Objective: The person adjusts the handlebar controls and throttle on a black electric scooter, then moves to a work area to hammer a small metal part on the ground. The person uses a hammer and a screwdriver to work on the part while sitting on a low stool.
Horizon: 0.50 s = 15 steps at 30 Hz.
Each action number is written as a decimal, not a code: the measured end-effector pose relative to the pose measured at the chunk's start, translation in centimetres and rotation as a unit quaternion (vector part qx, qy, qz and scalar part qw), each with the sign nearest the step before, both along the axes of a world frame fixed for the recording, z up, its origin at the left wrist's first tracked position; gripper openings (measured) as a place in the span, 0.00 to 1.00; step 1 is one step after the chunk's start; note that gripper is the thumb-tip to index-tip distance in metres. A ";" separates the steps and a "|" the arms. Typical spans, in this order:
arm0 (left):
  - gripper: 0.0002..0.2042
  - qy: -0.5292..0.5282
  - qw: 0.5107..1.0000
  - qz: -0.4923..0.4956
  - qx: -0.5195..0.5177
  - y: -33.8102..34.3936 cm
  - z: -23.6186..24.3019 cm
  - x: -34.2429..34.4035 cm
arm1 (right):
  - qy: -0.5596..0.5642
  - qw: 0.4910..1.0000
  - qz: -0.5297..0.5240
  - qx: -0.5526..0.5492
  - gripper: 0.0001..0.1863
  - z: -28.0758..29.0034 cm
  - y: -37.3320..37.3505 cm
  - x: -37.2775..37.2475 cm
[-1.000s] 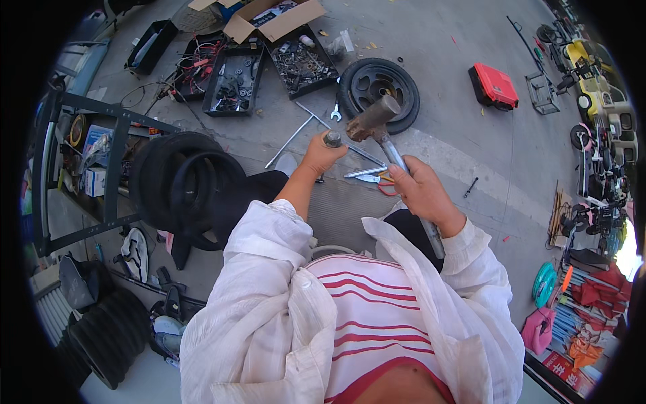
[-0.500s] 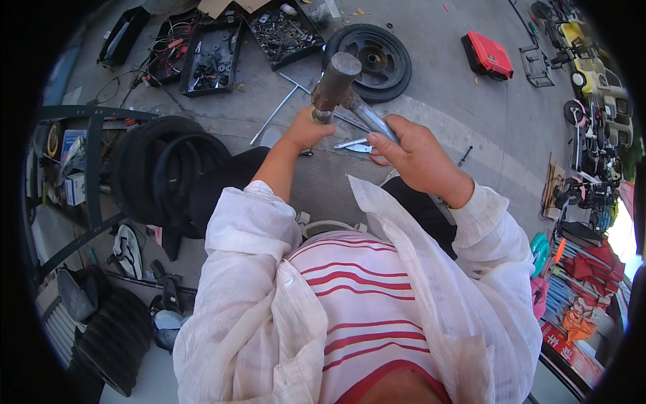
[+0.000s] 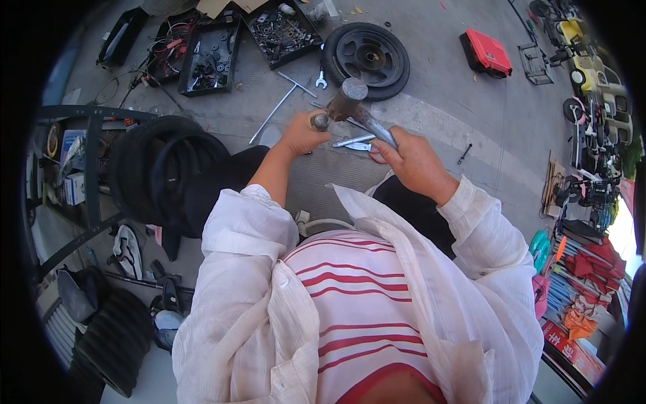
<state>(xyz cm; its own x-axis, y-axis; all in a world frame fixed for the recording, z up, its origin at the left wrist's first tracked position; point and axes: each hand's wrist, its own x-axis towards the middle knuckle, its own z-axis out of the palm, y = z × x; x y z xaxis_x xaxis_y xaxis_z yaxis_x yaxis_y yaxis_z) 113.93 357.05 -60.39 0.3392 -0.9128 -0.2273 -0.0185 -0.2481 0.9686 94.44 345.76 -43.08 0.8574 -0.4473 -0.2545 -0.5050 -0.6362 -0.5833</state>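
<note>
My right hand is closed around the bare metal handle of a hammer. Its heavy, brown-worn head hangs just right of my left hand. That hand is wrapped round a round-ended metal bar, whose worn top sticks out above the fist; its lower part is hidden. Scissors with orange handles lie on the ground between my hands, beside a silver rod-like tool. Beyond them are a T-handle wrench and an open-end wrench.
A small wheel with tyre lies ahead, with black parts trays to its left. A red case sits at far right. Loose tyres stand by a metal rack at left. A bolt lies right of my hand.
The hammer head has come down and to the right, uncovering the bar's top and the open-end wrench. My right hand has shifted slightly left and lower; the left still grips the bar.
</note>
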 end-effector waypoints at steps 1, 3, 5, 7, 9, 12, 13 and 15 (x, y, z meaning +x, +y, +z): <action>0.12 -0.001 1.000 0.006 0.009 -0.4 0.3 -0.2 | -0.009 1.000 0.003 0.001 0.18 0.8 -0.5 0.0; 0.12 0.003 1.000 -0.007 0.013 -0.2 -0.7 -0.4 | -0.047 0.999 0.002 0.013 0.17 2.2 0.1 0.0; 0.13 0.011 1.000 0.004 0.010 -0.4 -1.0 -0.4 | -0.075 0.996 -0.022 0.050 0.17 2.9 0.8 0.0; 0.13 0.018 0.999 0.031 0.015 -0.6 -0.8 -0.4 | -0.089 0.993 -0.033 0.067 0.17 3.2 1.3 -0.1; 0.13 0.026 0.996 0.072 0.033 -0.5 0.1 -0.4 | -0.084 0.993 -0.036 0.069 0.17 3.0 1.5 -0.6; 0.14 0.047 0.995 0.082 0.018 -1.4 1.7 0.1 | -0.044 0.994 -0.034 0.099 0.15 1.7 1.2 -2.0; 0.14 0.056 0.994 0.088 -0.009 -1.6 1.3 0.1 | -0.029 0.994 -0.038 0.101 0.15 1.3 1.1 -2.4; 0.13 0.070 0.990 0.103 -0.063 -2.3 0.6 0.3 | -0.002 0.994 -0.042 0.105 0.15 0.7 0.8 -2.9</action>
